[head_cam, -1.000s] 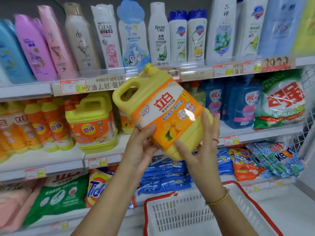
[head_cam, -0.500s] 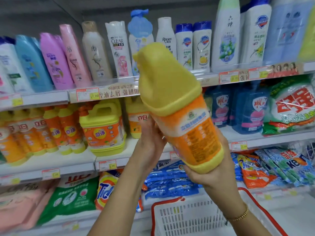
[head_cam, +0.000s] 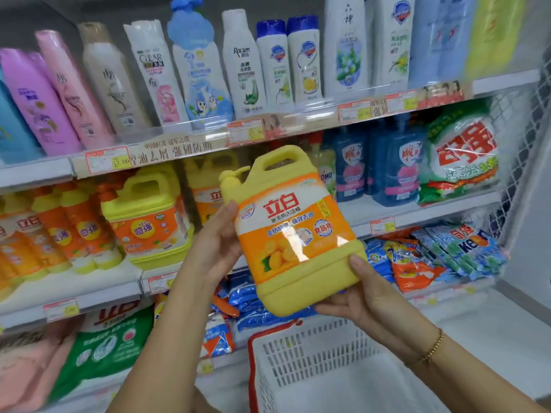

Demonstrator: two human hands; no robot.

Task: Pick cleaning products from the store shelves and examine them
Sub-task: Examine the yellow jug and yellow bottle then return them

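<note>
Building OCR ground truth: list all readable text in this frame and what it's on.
"立白": front label of the held yellow detergent jug.
"食品用": round badge on the same label.
"CLEAR": white shampoo bottle, top shelf.
"奇强": orange-labelled jug, middle shelf.
"OMO": pale bottle behind the held jug, partly hidden.
Price tags and other small print: too blurred to read.

The left hand (head_cam: 217,248) hides its fingers behind the yellow jug (head_cam: 293,242); price tags (head_cam: 107,160) blur unreadable; the basket (head_cam: 298,353) runs off the bottom.

A white basket (head_cam: 304,350) with a red rim is shown at lower centre. Price tags (head_cam: 107,160) are fixed along the shelf edges (head_cam: 32,174).
</note>
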